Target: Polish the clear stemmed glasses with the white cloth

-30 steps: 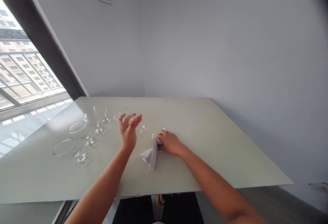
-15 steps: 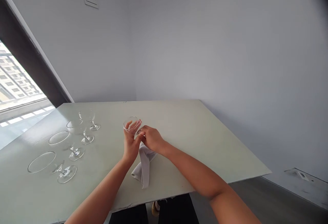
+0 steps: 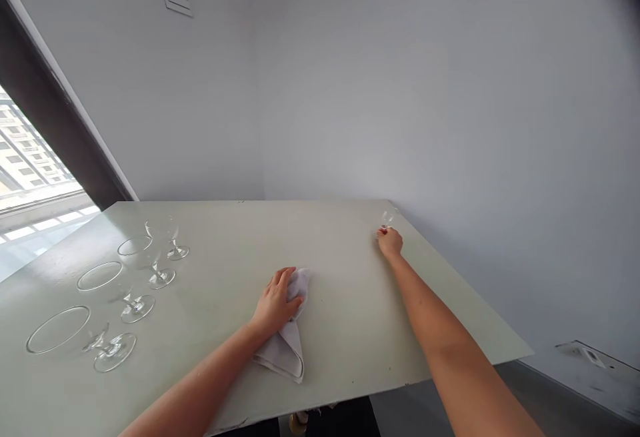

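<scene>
My right hand point(image 3: 390, 242) reaches to the far right corner of the table, its fingers closed on a clear stemmed glass point(image 3: 388, 218). The bowl shows above the fingers; the lower part is mostly hidden by the hand. Near the front middle, my left hand point(image 3: 274, 300) bears down on a pale grey cloth point(image 3: 286, 352), fingers curled over its upper part and thumb at its right side. The cloth lies folded and rumpled on the tabletop, partly under the wrist.
Several clear stemmed glasses stand in a slanting row at the left, the nearest with its foot point(image 3: 115, 352) low in view. The pale table point(image 3: 340, 330) has its back edge near grey walls point(image 3: 425, 90). A window point(image 3: 33, 157) is at the left.
Both hands were together around the glass in the middle. My right hand has carried it to the far right; my left hand has let go of it and come down onto the cloth.
</scene>
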